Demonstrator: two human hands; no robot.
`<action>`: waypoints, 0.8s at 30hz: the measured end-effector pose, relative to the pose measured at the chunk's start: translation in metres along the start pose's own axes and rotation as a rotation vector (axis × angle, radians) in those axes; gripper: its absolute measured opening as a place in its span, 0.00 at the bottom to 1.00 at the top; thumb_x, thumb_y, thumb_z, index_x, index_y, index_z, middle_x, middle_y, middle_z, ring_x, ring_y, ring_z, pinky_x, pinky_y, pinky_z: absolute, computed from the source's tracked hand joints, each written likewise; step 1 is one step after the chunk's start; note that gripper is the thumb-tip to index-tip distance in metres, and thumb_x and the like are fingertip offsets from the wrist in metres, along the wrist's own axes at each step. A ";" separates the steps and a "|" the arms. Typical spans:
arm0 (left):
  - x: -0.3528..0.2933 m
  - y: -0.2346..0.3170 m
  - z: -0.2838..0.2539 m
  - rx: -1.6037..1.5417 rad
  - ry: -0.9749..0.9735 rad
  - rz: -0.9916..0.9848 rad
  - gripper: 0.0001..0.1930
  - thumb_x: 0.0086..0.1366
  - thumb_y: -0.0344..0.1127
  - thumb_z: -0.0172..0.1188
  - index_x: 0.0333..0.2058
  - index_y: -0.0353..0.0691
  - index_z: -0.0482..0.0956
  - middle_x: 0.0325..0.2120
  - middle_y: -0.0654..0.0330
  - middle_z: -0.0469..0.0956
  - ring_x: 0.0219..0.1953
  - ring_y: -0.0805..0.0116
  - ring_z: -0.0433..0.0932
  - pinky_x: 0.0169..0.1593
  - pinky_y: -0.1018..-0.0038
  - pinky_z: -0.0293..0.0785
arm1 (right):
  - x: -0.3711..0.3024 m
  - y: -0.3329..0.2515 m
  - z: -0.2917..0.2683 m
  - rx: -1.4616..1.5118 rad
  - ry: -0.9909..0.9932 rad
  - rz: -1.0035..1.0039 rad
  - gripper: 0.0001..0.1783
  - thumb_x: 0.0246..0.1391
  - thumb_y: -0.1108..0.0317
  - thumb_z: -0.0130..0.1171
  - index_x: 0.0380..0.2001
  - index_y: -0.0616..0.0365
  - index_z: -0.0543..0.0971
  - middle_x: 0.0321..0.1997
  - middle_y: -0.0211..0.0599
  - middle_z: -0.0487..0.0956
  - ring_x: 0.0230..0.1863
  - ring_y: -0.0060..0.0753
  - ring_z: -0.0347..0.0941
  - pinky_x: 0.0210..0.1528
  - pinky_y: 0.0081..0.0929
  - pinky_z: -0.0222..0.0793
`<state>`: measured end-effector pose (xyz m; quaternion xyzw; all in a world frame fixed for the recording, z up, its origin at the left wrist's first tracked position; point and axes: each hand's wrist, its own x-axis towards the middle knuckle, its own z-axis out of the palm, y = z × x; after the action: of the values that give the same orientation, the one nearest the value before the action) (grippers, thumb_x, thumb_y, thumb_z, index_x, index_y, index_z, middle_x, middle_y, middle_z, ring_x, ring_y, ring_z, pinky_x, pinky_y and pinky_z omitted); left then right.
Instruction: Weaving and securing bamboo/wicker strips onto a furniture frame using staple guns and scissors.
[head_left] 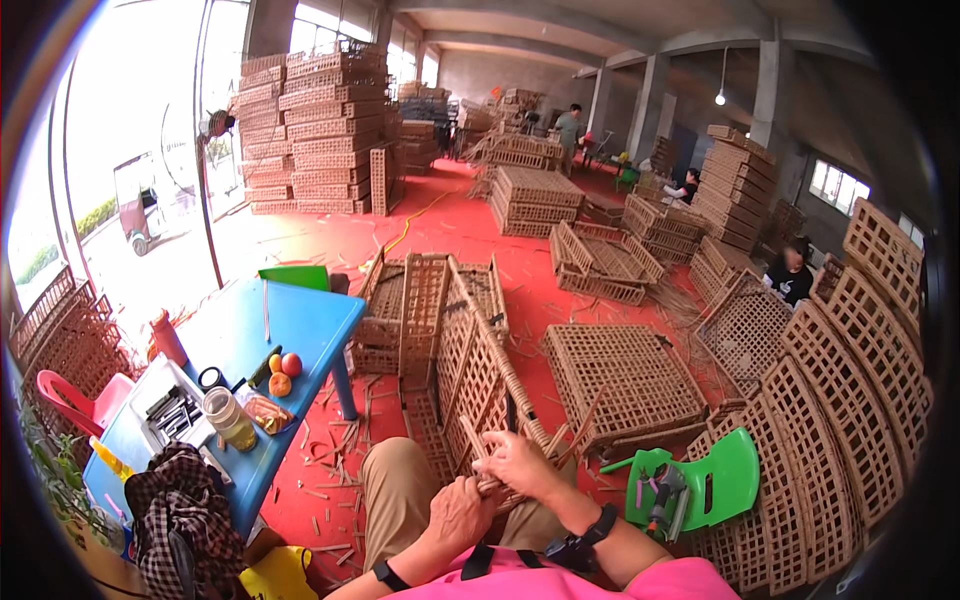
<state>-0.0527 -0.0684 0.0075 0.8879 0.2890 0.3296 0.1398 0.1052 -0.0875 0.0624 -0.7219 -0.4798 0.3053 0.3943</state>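
A large woven bamboo basket (470,385) leans on its side against my knees, its slatted lattice facing me and its long rim running away. At its near end my left hand (462,514) is closed around thin wooden strips at the rim. My right hand (522,466), just above and to the right, is closed with its fingers pinching a pale strip (468,436) there. The two hands almost touch. My fingers hide how the strips meet the weave.
At left a blue table (300,325) carries fruit, a jar (228,418) and a tool tray. A green chair (725,475) with a power tool (664,500) stands at right. Lattice panels (630,380) and stacked baskets (330,130) surround me; strip scraps litter the red floor. Other people sit or stand farther off.
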 end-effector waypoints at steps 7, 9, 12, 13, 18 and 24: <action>-0.012 0.008 -0.011 0.057 0.012 -0.042 0.22 0.58 0.53 0.61 0.32 0.35 0.73 0.26 0.52 0.74 0.30 0.54 0.77 0.34 0.62 0.72 | -0.019 -0.007 0.011 0.044 -0.082 -0.068 0.33 0.50 0.62 0.66 0.56 0.68 0.71 0.32 0.44 0.84 0.34 0.33 0.81 0.38 0.29 0.74; -0.011 0.009 -0.016 0.027 -0.054 -0.106 0.22 0.57 0.50 0.61 0.37 0.34 0.73 0.29 0.50 0.76 0.33 0.52 0.79 0.36 0.59 0.74 | -0.021 -0.013 0.013 0.151 -0.107 -0.109 0.33 0.51 0.65 0.65 0.58 0.69 0.68 0.32 0.43 0.84 0.33 0.30 0.81 0.38 0.26 0.74; -0.013 0.010 -0.022 -0.004 -0.086 -0.200 0.23 0.57 0.50 0.60 0.38 0.33 0.72 0.30 0.48 0.77 0.34 0.50 0.80 0.37 0.58 0.74 | -0.024 -0.019 0.016 0.283 -0.137 -0.107 0.33 0.53 0.71 0.63 0.60 0.71 0.65 0.31 0.41 0.84 0.33 0.24 0.80 0.37 0.22 0.73; -0.014 0.009 -0.023 -0.015 -0.072 -0.199 0.23 0.57 0.50 0.60 0.38 0.33 0.72 0.30 0.48 0.77 0.34 0.50 0.80 0.37 0.58 0.74 | -0.025 -0.020 0.017 0.310 -0.130 -0.095 0.34 0.53 0.73 0.62 0.61 0.72 0.63 0.31 0.40 0.83 0.33 0.22 0.79 0.37 0.21 0.73; -0.015 0.007 -0.026 -0.002 -0.123 -0.201 0.24 0.58 0.51 0.59 0.39 0.32 0.72 0.30 0.47 0.77 0.34 0.47 0.80 0.37 0.56 0.74 | -0.018 -0.025 0.014 0.368 -0.238 -0.095 0.22 0.56 0.70 0.62 0.52 0.71 0.73 0.28 0.36 0.82 0.32 0.20 0.78 0.37 0.20 0.72; -0.008 0.009 -0.029 0.033 -0.087 -0.059 0.19 0.60 0.46 0.57 0.35 0.32 0.72 0.24 0.49 0.74 0.26 0.50 0.77 0.31 0.57 0.73 | -0.004 -0.031 -0.003 0.441 -0.392 0.051 0.15 0.61 0.61 0.59 0.39 0.63 0.82 0.28 0.32 0.82 0.29 0.18 0.75 0.34 0.19 0.70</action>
<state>-0.0724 -0.0787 0.0290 0.8947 0.3139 0.2818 0.1473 0.0920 -0.0854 0.0903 -0.5580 -0.4507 0.5456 0.4334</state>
